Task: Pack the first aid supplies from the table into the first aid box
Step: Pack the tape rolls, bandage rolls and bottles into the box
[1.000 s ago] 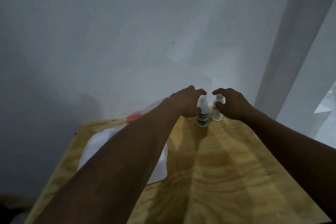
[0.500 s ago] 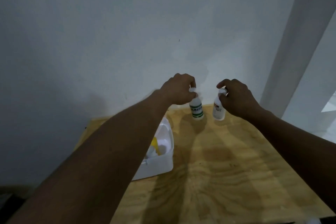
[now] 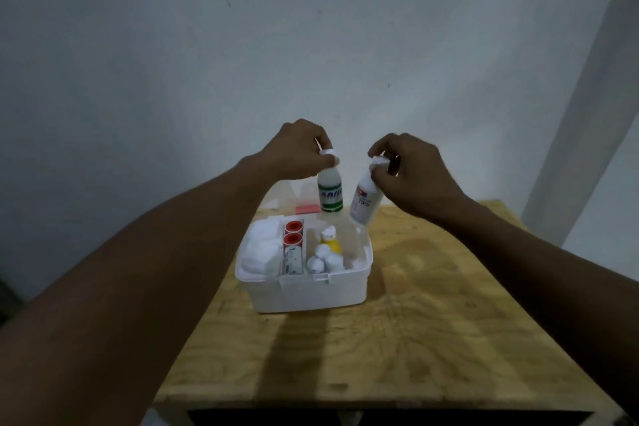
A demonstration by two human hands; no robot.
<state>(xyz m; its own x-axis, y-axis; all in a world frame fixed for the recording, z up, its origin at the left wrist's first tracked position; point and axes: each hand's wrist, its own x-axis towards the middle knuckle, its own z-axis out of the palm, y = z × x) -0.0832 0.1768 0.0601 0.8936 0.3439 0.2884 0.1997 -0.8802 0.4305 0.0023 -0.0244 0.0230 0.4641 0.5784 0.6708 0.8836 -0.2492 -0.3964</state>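
An open white first aid box [image 3: 311,290] stands on the wooden table [image 3: 432,322]. Inside lie cotton pads on the left, two red-capped rolls in the middle, and a yellow bottle with small white rolls on the right. My left hand [image 3: 297,149] pinches the cap of a green-labelled white bottle [image 3: 330,192], held upright above the box's back edge. My right hand [image 3: 411,173] grips the top of a red-labelled white bottle [image 3: 364,199], tilted, over the box's back right corner.
The box's clear lid [image 3: 294,194] with a red patch stands open behind it, against the grey wall [image 3: 242,45]. A white pillar [image 3: 587,114] rises at the right. The table's front edge [image 3: 345,403] lies near me.
Both hands have lifted their bottles off the table and carried them left, over the box. The view has tilted down, so the box's inside now shows.
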